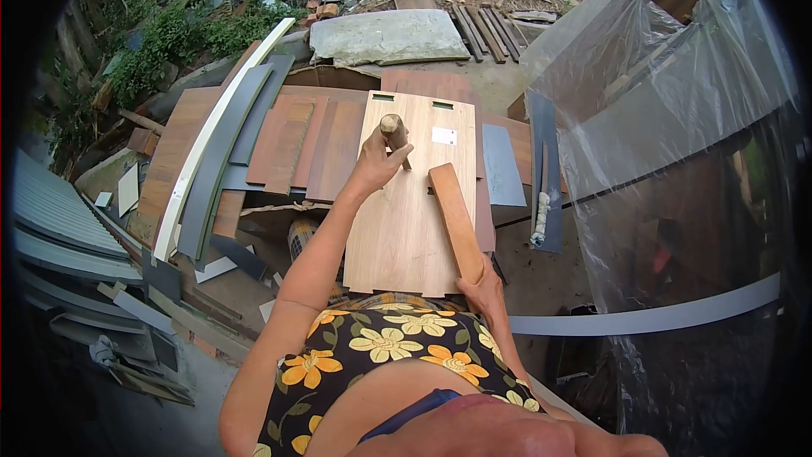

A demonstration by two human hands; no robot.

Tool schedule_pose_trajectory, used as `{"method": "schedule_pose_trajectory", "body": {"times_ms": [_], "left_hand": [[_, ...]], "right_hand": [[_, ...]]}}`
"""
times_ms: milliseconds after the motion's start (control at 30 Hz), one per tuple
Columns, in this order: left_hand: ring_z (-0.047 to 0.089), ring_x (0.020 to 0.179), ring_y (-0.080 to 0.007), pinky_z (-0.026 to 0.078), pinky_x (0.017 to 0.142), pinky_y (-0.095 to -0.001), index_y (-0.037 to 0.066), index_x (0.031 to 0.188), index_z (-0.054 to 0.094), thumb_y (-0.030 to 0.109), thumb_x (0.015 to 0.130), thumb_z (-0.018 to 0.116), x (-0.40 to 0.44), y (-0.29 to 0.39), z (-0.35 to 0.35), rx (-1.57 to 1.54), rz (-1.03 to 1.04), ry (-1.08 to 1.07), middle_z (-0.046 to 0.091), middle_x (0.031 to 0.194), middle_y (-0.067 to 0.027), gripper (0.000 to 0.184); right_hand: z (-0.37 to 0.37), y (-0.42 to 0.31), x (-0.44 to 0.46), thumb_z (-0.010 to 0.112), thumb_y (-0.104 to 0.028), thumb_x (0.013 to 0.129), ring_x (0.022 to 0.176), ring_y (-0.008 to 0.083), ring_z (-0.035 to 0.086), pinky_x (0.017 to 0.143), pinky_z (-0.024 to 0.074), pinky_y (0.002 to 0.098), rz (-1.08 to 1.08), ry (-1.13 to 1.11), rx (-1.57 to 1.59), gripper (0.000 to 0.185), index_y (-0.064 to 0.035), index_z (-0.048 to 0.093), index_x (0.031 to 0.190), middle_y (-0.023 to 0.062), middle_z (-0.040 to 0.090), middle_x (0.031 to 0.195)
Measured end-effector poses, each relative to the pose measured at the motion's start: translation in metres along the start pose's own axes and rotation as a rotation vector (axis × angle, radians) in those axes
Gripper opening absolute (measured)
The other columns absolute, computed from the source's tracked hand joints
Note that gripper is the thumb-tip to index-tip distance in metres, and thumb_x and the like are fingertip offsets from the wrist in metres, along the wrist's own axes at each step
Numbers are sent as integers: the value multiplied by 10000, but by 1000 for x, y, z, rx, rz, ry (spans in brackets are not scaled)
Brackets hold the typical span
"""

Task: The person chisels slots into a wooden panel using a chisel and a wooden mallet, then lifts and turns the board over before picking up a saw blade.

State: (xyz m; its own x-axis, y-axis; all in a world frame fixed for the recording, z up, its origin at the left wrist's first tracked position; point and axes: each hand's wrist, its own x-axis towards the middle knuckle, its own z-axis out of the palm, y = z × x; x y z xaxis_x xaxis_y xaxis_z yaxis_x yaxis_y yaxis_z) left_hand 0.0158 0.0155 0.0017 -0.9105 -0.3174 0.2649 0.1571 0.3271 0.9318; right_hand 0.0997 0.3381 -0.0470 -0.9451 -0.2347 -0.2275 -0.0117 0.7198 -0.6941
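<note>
My left hand (381, 161) is closed round a short, round wooden handle (392, 129), its pale end facing up, above the upper part of a light wooden panel (397, 237). What lies at the lower end of the handle is too small to tell. Near the panel's lower right edge, my right hand (484, 286) grips the near end of a long orange-brown wooden block (457, 224), which slants up and left over the panel. The panel has two dark slots near its far edge and a white label (444, 136).
Brown boards (288, 144) and a long white strip (216, 135) lie to the left. A grey-blue board (504, 165) is to the right, beyond it clear plastic sheeting (634, 118). A pale slab (389, 36) lies behind. A curved grey strip (660, 320) extends at the lower right.
</note>
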Motion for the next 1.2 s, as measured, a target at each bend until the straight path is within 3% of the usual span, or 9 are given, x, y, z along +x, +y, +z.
{"method": "schedule_pose_trajectory", "body": {"times_ms": [167,767,867,1200], "left_hand": [[620,934,-166,513,818,-366,35,1040,566,145,853,679,-3,5,-2,-22,2,22,624,962,-69,245],[608,908,-143,530,805,-351,47,1027,558,92,827,686,-14,8,1,-111,-2,50,601,920,-39,242],[592,942,-156,526,796,-332,37,1067,552,98,823,692,-13,3,0,-103,-27,21,604,1035,-60,288],[601,915,-141,530,797,-326,49,1048,553,77,827,692,-18,7,-1,-113,2,62,592,954,-43,263]], "right_hand": [[1,1,1,691,-289,669,1071,392,605,906,482,436,0,0,-7,727,-96,478,1337,238,634,1133],[4,6,2,694,-301,651,1050,400,616,896,487,442,7,11,-21,757,-107,476,1350,248,643,1111],[1,1,0,691,-302,654,1053,405,613,898,486,445,20,1,-10,750,-111,480,1348,246,643,1113],[3,3,0,684,-312,664,1051,410,610,895,484,453,1,14,-14,742,-110,480,1348,248,641,1114]]}}
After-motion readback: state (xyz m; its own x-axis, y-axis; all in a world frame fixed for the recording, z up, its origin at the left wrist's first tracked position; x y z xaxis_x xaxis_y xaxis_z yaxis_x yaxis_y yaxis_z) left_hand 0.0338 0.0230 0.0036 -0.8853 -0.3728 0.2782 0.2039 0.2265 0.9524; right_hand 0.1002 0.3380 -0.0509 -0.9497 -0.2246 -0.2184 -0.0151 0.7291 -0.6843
